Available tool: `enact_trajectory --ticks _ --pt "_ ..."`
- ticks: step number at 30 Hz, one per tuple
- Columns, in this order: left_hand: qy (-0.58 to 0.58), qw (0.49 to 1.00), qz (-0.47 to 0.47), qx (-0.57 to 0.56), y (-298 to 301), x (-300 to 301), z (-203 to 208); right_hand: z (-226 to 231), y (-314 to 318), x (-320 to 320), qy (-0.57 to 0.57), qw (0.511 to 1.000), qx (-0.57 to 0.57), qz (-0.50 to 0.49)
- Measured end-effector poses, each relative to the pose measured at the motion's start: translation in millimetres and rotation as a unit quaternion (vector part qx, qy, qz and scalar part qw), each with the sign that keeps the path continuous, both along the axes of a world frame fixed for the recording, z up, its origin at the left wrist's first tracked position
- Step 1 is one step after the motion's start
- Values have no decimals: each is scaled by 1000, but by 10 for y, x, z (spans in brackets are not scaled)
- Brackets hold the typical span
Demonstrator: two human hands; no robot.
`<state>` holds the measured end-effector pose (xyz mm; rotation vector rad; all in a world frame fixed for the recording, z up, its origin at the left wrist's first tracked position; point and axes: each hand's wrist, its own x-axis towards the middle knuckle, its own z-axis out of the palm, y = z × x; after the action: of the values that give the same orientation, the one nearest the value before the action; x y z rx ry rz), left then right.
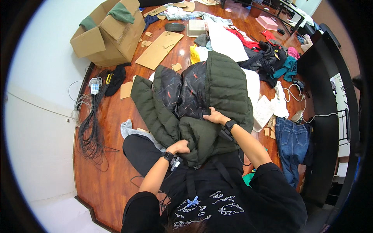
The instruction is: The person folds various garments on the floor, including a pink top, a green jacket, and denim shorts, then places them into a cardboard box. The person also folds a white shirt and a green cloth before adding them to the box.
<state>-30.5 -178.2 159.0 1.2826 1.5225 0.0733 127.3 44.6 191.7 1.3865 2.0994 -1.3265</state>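
A dark green quilted puffer jacket (229, 83) lies across my lap and in front of me. Its front is spread apart, so the dark patterned lining (193, 87) shows, with small red and white marks. My left hand (179, 146) is closed on a bunched fold at the jacket's near end, the fingertips partly hidden in the cloth. Further forward and to the right, my right hand (215, 115) pinches the jacket where the lining meets the green shell. One sleeve stretches out toward the far left.
An opened cardboard box (116, 37) with green cloth stands far left. Tangled black cables (90, 128) and a power strip (94, 85) lie left. Dark clothes (264, 56), a white bin (263, 112) and blue jeans (291, 145) are right. Cardboard pieces (159, 48) lie ahead.
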Motion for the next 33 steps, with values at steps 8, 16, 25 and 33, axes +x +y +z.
enact_trajectory --ticks 8,16,25,33 --pt "-103 980 107 -136 18 -878 263 -132 -326 -141 -56 952 22 302" --pt "141 905 399 49 553 -1173 -129 692 -1550 385 -86 794 351 490" --pt "258 898 357 -9 673 -874 -319 1423 -1573 1225 -67 876 288 382" --pt "83 845 326 416 610 -627 761 1734 -1460 1344 -65 946 194 252"
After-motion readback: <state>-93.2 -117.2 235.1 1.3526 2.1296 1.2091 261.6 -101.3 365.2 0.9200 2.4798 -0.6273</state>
